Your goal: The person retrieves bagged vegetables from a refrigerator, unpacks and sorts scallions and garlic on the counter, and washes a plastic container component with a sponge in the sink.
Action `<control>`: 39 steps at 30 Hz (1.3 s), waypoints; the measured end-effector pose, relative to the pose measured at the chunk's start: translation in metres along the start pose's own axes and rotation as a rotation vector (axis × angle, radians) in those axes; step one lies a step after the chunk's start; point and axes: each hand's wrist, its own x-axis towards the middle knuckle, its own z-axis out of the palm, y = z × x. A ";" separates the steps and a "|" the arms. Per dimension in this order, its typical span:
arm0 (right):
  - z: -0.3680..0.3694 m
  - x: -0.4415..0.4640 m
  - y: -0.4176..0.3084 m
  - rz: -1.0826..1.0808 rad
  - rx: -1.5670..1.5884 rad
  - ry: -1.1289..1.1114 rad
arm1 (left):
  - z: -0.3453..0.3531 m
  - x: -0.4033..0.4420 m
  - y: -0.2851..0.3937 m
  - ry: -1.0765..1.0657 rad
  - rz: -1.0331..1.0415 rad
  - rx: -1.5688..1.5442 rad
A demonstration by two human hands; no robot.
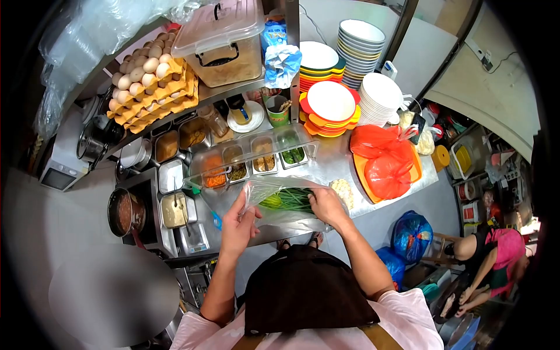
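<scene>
A clear plastic bag (274, 217) with long, thin green stalks (291, 200) in it, perhaps chives or scallions, lies over the near edge of the steel counter. At its left end, my left hand (238, 221) pinches the film between thumb and fingers. My right hand (328, 205) has its fingers closed at the right end, against the green stalks; its fingertips are partly hidden. Beyond the bag stands a covered rack of small trays (265, 156), with orange shreds and chopped greens among the fillings. Beside my right hand is a bag of pale pieces (343, 193).
Stacked plates (331, 102) and an orange tray with red bags (388, 175) stand to the right. Egg trays (154, 87) and a lidded bin (224, 46) sit on the shelf above. A pan (125, 213) is at left. Another person (496, 262) bends low at right.
</scene>
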 end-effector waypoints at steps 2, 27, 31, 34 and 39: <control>-0.006 -0.006 0.002 -0.027 0.006 -0.041 | 0.001 0.001 0.004 -0.032 -0.001 -0.035; -0.004 -0.159 -0.049 0.341 0.293 -0.057 | 0.104 -0.048 0.085 -0.948 -0.050 -0.226; 0.023 -0.167 -0.011 0.086 1.181 -0.095 | 0.120 -0.071 0.096 -1.110 -0.121 -0.175; 0.021 -0.187 0.003 0.042 1.357 -0.126 | 0.123 -0.085 0.098 -1.169 -0.177 -0.263; 0.023 -0.241 0.034 0.021 1.287 0.073 | 0.164 -0.131 0.087 -1.305 -0.219 -0.241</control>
